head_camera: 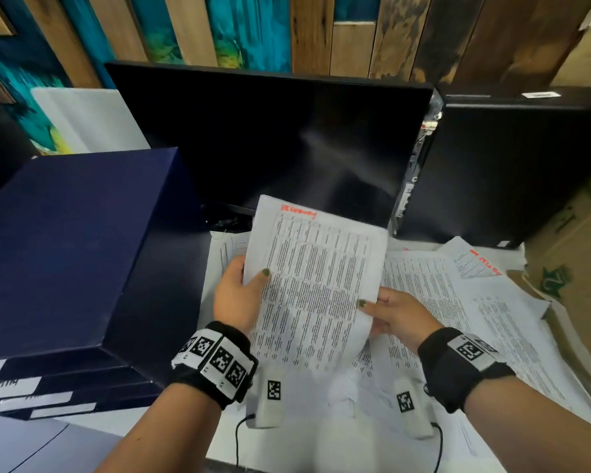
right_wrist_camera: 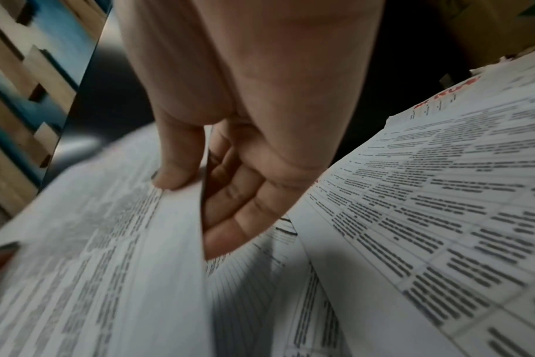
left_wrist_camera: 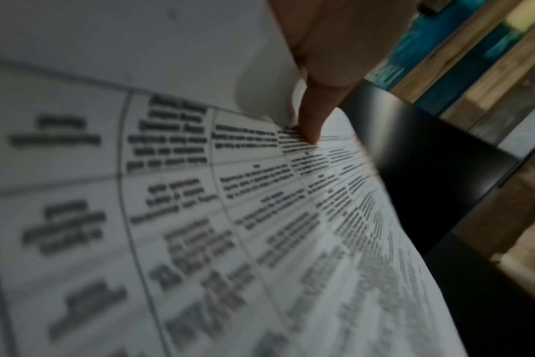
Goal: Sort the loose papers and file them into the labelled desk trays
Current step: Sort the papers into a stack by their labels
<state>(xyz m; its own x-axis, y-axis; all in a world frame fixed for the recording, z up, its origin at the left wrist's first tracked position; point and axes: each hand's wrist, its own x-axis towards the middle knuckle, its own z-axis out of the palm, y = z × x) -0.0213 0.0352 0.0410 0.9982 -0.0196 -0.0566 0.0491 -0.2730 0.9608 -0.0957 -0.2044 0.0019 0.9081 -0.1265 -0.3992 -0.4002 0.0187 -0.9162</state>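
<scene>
A printed sheet (head_camera: 316, 285) with a table of text and a red handwritten word at its top is held up above the desk in both hands. My left hand (head_camera: 241, 291) pinches its left edge, thumb on the front. My right hand (head_camera: 393, 314) pinches its right edge, thumb on top and fingers underneath; the right wrist view shows that hand (right_wrist_camera: 199, 183) on the sheet (right_wrist_camera: 107, 265). In the left wrist view the thumb (left_wrist_camera: 315, 116) presses on the sheet (left_wrist_camera: 199, 217). More loose papers (head_camera: 458, 302) lie spread on the desk to the right. The stacked dark blue trays (head_camera: 65, 387) with white labels stand at the left.
A dark blue box (head_camera: 75, 247) sits atop the trays at the left. A black monitor (head_camera: 270, 141) stands behind the sheet and a black computer case (head_camera: 512, 165) at the right. Cardboard boxes (head_camera: 574, 254) line the far right edge.
</scene>
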